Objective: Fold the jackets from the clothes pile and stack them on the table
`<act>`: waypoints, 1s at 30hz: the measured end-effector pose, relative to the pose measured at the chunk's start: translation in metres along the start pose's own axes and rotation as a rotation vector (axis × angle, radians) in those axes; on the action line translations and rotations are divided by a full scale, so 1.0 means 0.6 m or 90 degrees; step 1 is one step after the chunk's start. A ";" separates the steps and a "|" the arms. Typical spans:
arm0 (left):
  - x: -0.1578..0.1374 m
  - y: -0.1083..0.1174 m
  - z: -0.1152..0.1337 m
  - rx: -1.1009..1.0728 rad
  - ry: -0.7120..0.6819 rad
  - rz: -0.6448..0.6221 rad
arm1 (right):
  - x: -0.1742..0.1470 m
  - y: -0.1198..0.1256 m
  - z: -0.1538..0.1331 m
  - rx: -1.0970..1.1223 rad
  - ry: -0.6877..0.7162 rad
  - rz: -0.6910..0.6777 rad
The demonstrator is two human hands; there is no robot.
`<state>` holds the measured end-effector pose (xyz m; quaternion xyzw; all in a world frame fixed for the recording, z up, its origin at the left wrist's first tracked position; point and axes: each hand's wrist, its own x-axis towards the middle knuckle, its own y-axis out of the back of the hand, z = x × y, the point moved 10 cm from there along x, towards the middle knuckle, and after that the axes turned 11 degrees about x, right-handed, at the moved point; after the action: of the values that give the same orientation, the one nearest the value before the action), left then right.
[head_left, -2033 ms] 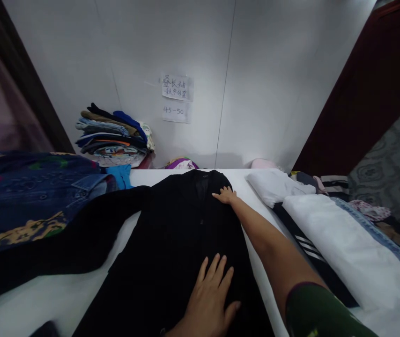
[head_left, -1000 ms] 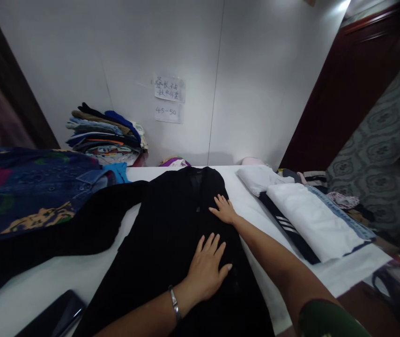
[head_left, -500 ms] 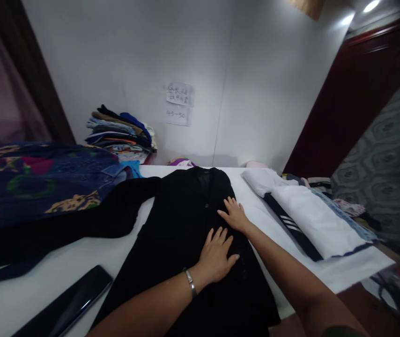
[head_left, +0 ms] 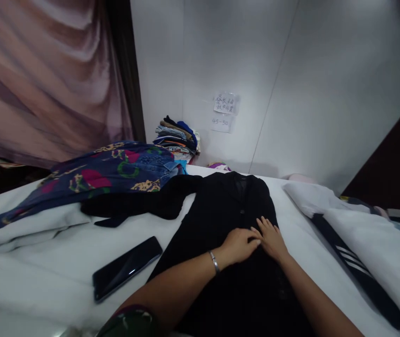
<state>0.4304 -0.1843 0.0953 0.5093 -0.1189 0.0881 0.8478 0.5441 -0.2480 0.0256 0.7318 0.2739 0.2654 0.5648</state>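
A black coat [head_left: 214, 213] lies spread out before me, its neckline toward the wall and one sleeve [head_left: 144, 199] stretched to the left. The other sleeve cannot be made out against the dark body. My left hand [head_left: 238, 245], with a silver bracelet at the wrist, rests on the coat's front, fingers bent and thumb drawn toward them, pinching the cloth. Touching its fingertips, my right hand [head_left: 272, 238] lies flat on the right side of the coat with fingers spread. A small button [head_left: 242, 212] shows just above my hands.
Left of the coat are a black phone [head_left: 128, 267] and a patterned denim garment [head_left: 115, 168]. Folded clothes [head_left: 177, 138] are stacked at the back. White clothing with a striped dark band [head_left: 358, 262] lies right. Paper notes [head_left: 226, 104] hang on the wall.
The view has swung left, bringing the curtain in. My left hand has moved against the right one and its fingers have drawn together. My right hand has slid down the coat.
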 end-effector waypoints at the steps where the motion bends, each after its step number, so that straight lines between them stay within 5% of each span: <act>1: 0.008 0.025 -0.023 0.025 0.033 0.022 | 0.001 0.000 0.003 -0.007 -0.013 0.012; 5: 0.010 0.163 -0.146 0.187 0.221 0.125 | 0.002 -0.001 0.007 0.003 -0.033 0.049; 10: -0.071 0.325 -0.290 0.346 0.426 0.230 | 0.004 -0.003 0.007 0.012 -0.027 0.058; 13: -0.130 0.355 -0.371 0.418 0.572 0.190 | 0.004 -0.002 0.004 0.002 -0.026 0.064; 16: -0.167 0.344 -0.426 0.435 0.652 0.115 | 0.003 0.001 0.000 -0.011 -0.029 0.061; 24: -0.154 0.349 -0.436 0.453 0.631 0.089 | 0.000 0.006 -0.007 0.003 -0.022 0.047; 27: -0.130 0.393 -0.400 0.505 0.585 0.135 | 0.000 0.008 -0.005 0.007 -0.029 0.053; 30: -0.085 0.446 -0.318 0.618 0.404 0.220 | -0.001 0.010 -0.004 0.013 -0.035 0.055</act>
<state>0.3304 0.1074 0.2194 0.7604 0.1124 0.4161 0.4858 0.5427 -0.2479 0.0322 0.7558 0.2294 0.2664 0.5524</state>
